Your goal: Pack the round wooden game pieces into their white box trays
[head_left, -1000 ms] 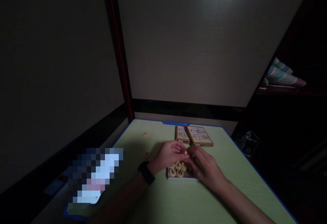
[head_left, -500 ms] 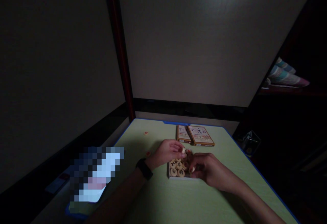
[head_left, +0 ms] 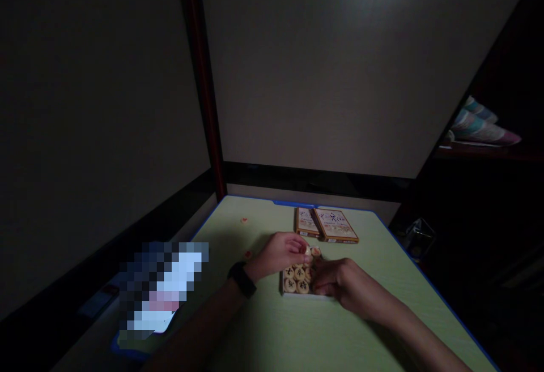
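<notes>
A shallow white box (head_left: 310,296) holds several round wooden Chinese chess pieces (head_left: 302,286) with dark characters, set in rows. Over its far left corner, my left hand (head_left: 283,253) pinches a pale Chinese chess piece (head_left: 307,251) between thumb and fingers. At the box's right side, my right hand (head_left: 340,281) reaches down with its fingers closed on a piece among the others; its fingers mostly hide that piece. A red-marked piece (head_left: 315,252) lies in the far right part of the box, just beyond my right fingers.
Two flat printed boxes (head_left: 335,225) overlap at the back of the green table (head_left: 272,332). Loose red-marked pieces (head_left: 245,220) lie to the left. A lit, blurred-out screen (head_left: 170,298) stands at the left edge. Walls rise behind and to the left.
My right hand has moved slightly left and down into the box, and the piece in its fingers is now mostly hidden. My left hand keeps its pinch in nearly the same place.
</notes>
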The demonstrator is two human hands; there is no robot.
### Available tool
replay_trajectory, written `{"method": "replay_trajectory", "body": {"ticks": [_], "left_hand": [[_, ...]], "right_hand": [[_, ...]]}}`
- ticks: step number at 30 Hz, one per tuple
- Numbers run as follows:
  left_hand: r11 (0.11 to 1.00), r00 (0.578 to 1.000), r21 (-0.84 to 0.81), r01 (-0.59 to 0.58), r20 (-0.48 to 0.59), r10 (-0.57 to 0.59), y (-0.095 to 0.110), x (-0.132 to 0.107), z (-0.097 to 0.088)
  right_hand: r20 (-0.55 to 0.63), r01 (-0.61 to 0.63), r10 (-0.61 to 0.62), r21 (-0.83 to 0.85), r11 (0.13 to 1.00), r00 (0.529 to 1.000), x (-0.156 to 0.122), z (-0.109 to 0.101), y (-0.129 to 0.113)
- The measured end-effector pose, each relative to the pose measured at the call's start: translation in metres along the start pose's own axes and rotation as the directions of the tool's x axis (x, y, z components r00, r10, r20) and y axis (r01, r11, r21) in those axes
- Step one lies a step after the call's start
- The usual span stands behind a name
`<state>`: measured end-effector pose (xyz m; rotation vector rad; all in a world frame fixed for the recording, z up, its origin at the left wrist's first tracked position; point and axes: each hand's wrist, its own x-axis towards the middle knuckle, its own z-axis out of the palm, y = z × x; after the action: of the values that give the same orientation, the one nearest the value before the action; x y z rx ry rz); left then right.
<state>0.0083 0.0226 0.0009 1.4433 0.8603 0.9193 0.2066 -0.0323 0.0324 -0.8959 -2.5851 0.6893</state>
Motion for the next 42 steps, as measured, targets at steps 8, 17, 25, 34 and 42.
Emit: {"method": "replay_trajectory", "body": {"ticks": [8,17,25,34,42], "left_hand": [[1.000,1.000,0.011,-0.015,0.007,0.015,0.000,-0.001,-0.001],[1.000,1.000,0.007,-0.018,0.007,0.018,0.001,-0.001,-0.001],[0.999,0.999,0.016,-0.029,0.022,0.028,-0.002,-0.002,0.000],[0.999,0.985,0.045,-0.008,0.175,0.000,0.004,-0.009,0.001],[0.982,0.960,0.168,-0.082,0.277,0.033,0.014,-0.014,-0.003]], "right_hand": [[-0.006,0.007,-0.007,-0.015,1.000,1.000,-0.001,0.000,0.004],[-0.007,-0.040,0.039,-0.067,0.997,0.999,-0.002,0.001,0.003],[-0.046,-0.084,0.084,-0.013,0.996,0.995,0.001,-0.002,-0.001],[-0.238,-0.027,0.000,-0.110,0.994,0.971,0.000,0.000,0.004],[-0.165,-0.055,0.028,-0.159,0.986,0.986,-0.003,-0.012,-0.007]]}}
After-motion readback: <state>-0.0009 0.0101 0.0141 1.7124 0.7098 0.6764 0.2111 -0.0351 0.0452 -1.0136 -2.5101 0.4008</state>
